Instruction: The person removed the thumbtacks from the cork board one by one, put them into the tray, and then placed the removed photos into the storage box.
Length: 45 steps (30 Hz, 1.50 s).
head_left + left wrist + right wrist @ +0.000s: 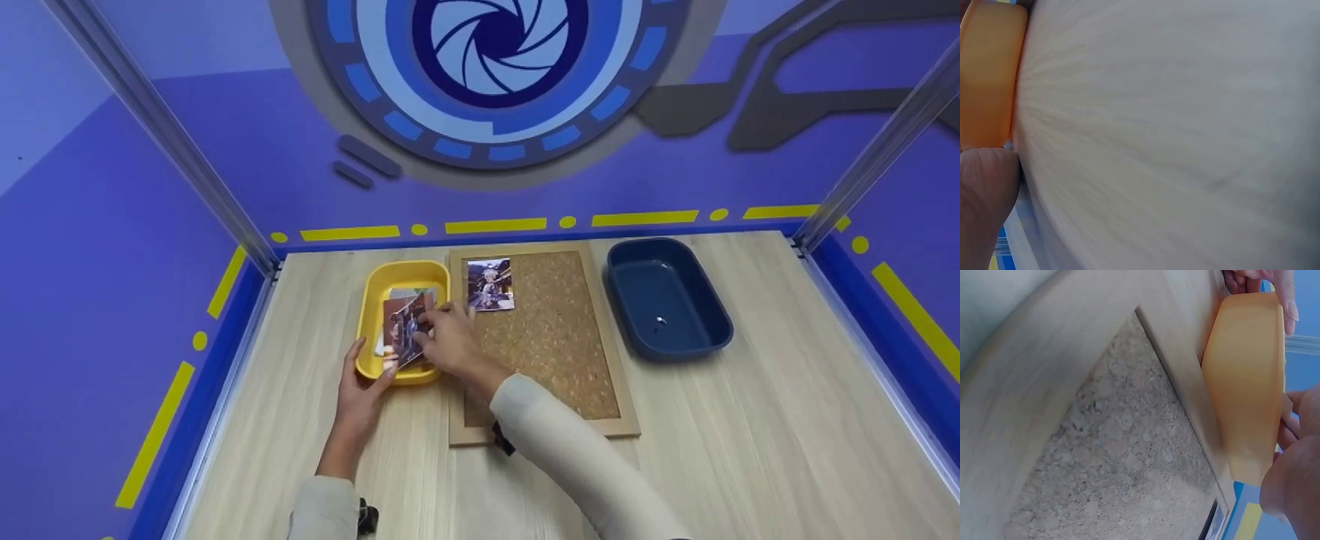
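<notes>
My left hand (358, 403) holds the near left corner of a yellow plastic bin (411, 378), the thumb over its rim in the right wrist view. Inside the bin lie several photo prints, overlapping. My right hand (452, 343) reaches over the bin's right side and pinches the edge of a dark photo (407, 331), which stands at a tilt above the others. To the right, a wood-framed cork board (544, 352) lies flat on the table. One photo (490, 285) of a figure in an outdoor scene sits at the board's upper left corner.
A dark blue bin (667, 300) stands right of the cork board with small shiny pieces (661, 321) in it. The pale wooden table (780, 420) is bordered by blue printed walls (187, 187). My right forearm crosses the board's lower part.
</notes>
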{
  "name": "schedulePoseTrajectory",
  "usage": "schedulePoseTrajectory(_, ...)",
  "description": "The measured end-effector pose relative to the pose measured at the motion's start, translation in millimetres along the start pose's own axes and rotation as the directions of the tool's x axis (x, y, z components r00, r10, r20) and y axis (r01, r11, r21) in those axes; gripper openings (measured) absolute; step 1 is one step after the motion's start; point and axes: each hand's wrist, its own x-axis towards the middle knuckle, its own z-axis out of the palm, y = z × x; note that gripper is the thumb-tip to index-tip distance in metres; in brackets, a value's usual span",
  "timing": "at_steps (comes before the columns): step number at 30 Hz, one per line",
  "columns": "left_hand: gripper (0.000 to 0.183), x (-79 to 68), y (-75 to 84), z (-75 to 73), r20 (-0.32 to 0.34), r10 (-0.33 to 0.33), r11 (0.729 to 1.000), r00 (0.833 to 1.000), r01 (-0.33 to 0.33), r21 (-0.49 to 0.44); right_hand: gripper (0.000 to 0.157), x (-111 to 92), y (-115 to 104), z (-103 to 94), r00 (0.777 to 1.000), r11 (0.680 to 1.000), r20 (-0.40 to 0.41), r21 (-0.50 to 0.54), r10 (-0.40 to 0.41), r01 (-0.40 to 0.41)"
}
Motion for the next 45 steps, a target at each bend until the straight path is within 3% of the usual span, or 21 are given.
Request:
schedulePoseTrajectory(9, 0.089, 0.4, 0.7, 0.5, 0.014, 0.003, 1.0, 1.0, -0.003, 0.017, 0.03, -3, 2, -1.1, 0.992, 0.979, 0.043, -0.161, -0.119, 0.125)
schedulePoseTrajectory(14, 0.089, 0.2, 0.8, 1.0, 0.014, -0.009, 1.0, 1.0, 0.009, 0.013, 0.031, -5, 4, -3.4, 0.99, 0.966, 0.062, -0.221, -0.125, 0.135)
schedulePoseTrajectory(26, 0.086, -0.1, 0.9, 0.6, 0.006, -0.045, 0.998, 0.999, 0.044, 0.037, 0.036, -5, 11, -17.6, 0.99, 0.977, 0.076, -0.169, -0.118, 0.13)
schedulePoseTrajectory(32, 0.085, 3.1, -0.1, 0.7, 0.018, -0.04, 0.998, 0.999, 0.039, 0.042, 0.04, -3, 17, -30.1, 0.988, 0.977, 0.011, -0.149, -0.152, 0.152)
schedulePoseTrajectory(37, 0.087, 2.9, 0.0, 0.9, 0.024, -0.028, 1.0, 0.999, 0.028, 0.013, 0.034, -6, 31, -40.8, 0.971, 0.97, -0.093, -0.131, -0.219, 0.206)
schedulePoseTrajectory(43, 0.087, 0.2, 0.1, -0.5, 0.01, -0.036, 0.999, 0.999, 0.036, 0.011, 0.027, -18, 61, -46.8, 0.939, 0.963, -0.219, -0.084, -0.267, 0.254)
schedulePoseTrajectory(45, 0.088, -0.8, -0.2, -0.5, 0.01, -0.033, 0.999, 0.999, 0.033, 0.016, 0.027, -20, 83, -42.4, 0.931, 0.965, -0.256, -0.051, -0.26, 0.256)
